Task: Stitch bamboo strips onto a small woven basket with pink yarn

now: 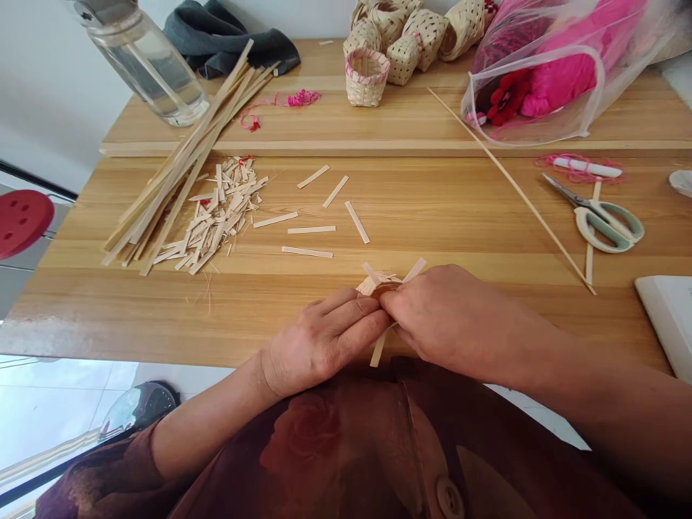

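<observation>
Lying beyond left hand (332, 333) and right hand (451, 315), their grip pinching a woven piece (370, 283), are short strips (312, 231) and scissors (590, 204).

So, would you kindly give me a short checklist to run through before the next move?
1. Left grip on the woven piece: ok, its fingers lie against it.
2. Right grip on the same piece: ok, closed at its other side.
3. Strip ends tucked in: not ok, several stick out past the fingers.
4. Weave even under the fingers: cannot tell, both hands cover much of it.
5. Scissors away from the work: ok, lying on the table to the right, apart from both hands.
6. Short strips laid out singly: ok, six lie apart beyond the hands.
</observation>
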`<state>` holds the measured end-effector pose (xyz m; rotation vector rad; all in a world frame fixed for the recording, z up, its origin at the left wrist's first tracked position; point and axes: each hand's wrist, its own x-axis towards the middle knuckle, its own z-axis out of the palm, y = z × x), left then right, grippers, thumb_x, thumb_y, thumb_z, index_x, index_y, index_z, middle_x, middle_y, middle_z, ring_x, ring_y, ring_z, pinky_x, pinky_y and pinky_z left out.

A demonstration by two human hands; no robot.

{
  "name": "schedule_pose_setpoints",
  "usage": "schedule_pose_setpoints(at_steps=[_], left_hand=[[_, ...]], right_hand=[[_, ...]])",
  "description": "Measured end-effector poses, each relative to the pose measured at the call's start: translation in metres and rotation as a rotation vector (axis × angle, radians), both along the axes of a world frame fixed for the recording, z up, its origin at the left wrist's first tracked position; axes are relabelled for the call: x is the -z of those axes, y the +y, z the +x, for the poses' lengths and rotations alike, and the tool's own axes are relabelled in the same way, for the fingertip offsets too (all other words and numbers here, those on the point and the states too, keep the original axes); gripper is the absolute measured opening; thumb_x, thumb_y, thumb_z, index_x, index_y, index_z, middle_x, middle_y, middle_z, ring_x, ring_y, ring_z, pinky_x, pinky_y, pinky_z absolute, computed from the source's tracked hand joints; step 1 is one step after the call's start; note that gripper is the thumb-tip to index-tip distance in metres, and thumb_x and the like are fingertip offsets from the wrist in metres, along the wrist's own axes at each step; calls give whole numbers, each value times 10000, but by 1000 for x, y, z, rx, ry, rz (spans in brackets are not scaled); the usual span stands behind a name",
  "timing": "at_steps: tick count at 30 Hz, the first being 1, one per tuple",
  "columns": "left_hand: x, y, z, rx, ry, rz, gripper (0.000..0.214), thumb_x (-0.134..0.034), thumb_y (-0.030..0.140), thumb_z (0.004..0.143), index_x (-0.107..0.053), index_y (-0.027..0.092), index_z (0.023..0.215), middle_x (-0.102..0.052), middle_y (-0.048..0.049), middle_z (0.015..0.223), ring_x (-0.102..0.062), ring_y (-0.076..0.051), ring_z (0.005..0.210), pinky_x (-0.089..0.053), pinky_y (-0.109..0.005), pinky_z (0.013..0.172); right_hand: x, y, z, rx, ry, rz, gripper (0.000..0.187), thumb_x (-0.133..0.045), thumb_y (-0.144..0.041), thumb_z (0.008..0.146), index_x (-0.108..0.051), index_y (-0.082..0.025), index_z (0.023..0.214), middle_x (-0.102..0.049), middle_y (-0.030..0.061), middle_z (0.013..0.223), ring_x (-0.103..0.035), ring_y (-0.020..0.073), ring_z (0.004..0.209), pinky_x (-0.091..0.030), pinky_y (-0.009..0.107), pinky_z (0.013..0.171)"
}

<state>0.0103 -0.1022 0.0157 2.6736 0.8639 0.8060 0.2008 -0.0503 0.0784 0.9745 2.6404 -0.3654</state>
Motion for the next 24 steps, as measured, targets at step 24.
schedule_pose_setpoints(at_steps=[24], left_hand=[[-1,0,4,11,-4,-26,181,-495,103,993,-615,110,1128,-722,-123,1072,-670,-207,993,-604,-343,847]], right_hand=[[-4,-2,2,-3,-100,-40,225,-564,-81,882,-752,-202,898,-757,39,764,-647,193,622,-242,312,537]])
